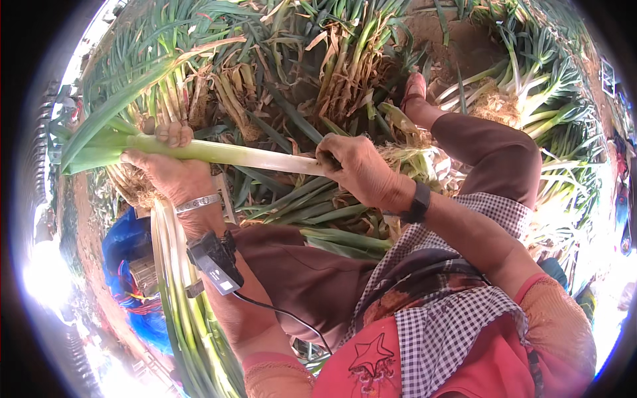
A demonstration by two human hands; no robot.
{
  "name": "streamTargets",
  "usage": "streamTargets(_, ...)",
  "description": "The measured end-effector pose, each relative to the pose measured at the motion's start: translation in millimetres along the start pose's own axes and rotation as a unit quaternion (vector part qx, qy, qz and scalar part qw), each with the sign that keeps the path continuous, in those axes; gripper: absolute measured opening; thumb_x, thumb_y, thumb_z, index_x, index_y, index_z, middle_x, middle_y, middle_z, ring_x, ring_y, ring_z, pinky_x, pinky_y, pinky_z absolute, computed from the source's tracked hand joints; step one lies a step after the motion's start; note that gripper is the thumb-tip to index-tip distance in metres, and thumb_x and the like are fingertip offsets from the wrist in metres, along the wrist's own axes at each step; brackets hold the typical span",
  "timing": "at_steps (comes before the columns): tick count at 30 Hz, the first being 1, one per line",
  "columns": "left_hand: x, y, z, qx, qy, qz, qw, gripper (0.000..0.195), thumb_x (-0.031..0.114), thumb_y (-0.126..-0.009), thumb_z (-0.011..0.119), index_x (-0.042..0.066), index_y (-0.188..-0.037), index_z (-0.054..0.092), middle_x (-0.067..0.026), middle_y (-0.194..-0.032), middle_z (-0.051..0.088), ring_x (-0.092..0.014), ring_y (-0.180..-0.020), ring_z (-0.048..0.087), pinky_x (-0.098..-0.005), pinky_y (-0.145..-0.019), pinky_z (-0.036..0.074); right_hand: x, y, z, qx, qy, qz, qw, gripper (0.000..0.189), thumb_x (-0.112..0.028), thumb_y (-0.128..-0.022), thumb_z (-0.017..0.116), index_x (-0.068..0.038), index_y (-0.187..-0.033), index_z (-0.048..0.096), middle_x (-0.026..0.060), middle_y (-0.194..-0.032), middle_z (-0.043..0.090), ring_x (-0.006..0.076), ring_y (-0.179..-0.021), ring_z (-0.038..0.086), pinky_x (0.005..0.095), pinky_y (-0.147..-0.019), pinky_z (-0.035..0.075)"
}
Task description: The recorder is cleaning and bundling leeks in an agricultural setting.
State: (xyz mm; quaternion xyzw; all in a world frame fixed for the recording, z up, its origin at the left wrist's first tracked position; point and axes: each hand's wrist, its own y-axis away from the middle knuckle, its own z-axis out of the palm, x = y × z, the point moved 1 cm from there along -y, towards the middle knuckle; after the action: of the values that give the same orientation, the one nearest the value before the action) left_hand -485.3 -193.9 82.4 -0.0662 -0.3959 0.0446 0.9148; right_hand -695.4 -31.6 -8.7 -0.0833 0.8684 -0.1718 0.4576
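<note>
My left hand (171, 166) is closed around the upper stalk of a large green onion (234, 153), which lies level across the view with its green leaves to the left. My right hand (351, 164) pinches the white lower end, its fingertips curled over it, so the root end is hidden. Beside my left forearm lies a bundle of clean-stemmed green onions (175, 253), white ends towards my left wrist. Just beyond my left hand stand untrimmed green onions (169, 97) with dry outer leaves and roots.
More untrimmed green onions (348, 64) stand ahead. Others lie in a pile (552, 109) at right, near my outstretched foot (415, 89). Loose leaves and peelings (423, 164) cover the ground. A blue plastic bag (149, 323) with coloured ties is at left. A cable (288, 313) runs from my left wrist device.
</note>
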Motion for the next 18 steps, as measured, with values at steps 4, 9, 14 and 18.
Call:
streamTargets(4, -3, 5, 6, 0.088, -0.088, 0.023, 0.992, 0.066, 0.067, -0.098, 0.031, 0.005, -0.094, 0.053, 0.0018, -0.065, 0.038, -0.011, -0.055, 0.035, -0.0243, -0.05, 0.031, 2, -23, 2, 0.025, -0.051, 0.206, 0.977, 0.012, -0.01, -0.093, 0.058, 0.001, -0.095, 0.059, 0.0134, -0.083, 0.066, 0.0291, -0.066, 0.065, 0.0334, -0.061, 0.051)
streamTargets(9, -16, 11, 20, 0.105, -0.107, 0.02, 0.988, 0.076, 0.074, -0.094, 0.023, 0.006, -0.094, 0.055, 0.0017, -0.064, 0.037, -0.012, -0.053, 0.034, -0.0248, -0.049, 0.029, -19, -56, 36, -0.047, -0.065, 0.164, 0.983, 0.009, -0.007, -0.093, 0.051, -0.003, -0.086, 0.054, 0.0099, -0.091, 0.067, 0.0188, -0.078, 0.061, 0.0344, -0.064, 0.045)
streamTargets(14, 3, -1, -1, 0.094, -0.121, 0.023, 0.988, 0.073, 0.071, -0.096, 0.025, 0.005, -0.097, 0.054, 0.0017, -0.065, 0.037, -0.01, -0.052, 0.032, -0.0248, -0.047, 0.028, 67, 38, 63, -0.001, -0.531, 0.31, 0.789, 0.016, -0.004, -0.094, 0.05, -0.007, -0.078, 0.047, 0.0012, -0.09, 0.059, 0.0107, -0.065, 0.041, 0.0279, -0.057, 0.038)
streamTargets(18, 12, 3, -12, 0.017, -0.102, 0.005, 0.995, 0.068, 0.063, -0.101, 0.027, 0.001, -0.099, 0.054, 0.0015, -0.066, 0.038, -0.01, -0.054, 0.034, -0.024, -0.048, 0.029, 47, 45, 36, -0.144, -0.349, 0.304, 0.875, 0.018, -0.011, -0.1, 0.051, -0.003, -0.084, 0.054, -0.0007, -0.086, 0.053, 0.0066, -0.068, 0.043, 0.024, -0.057, 0.039)
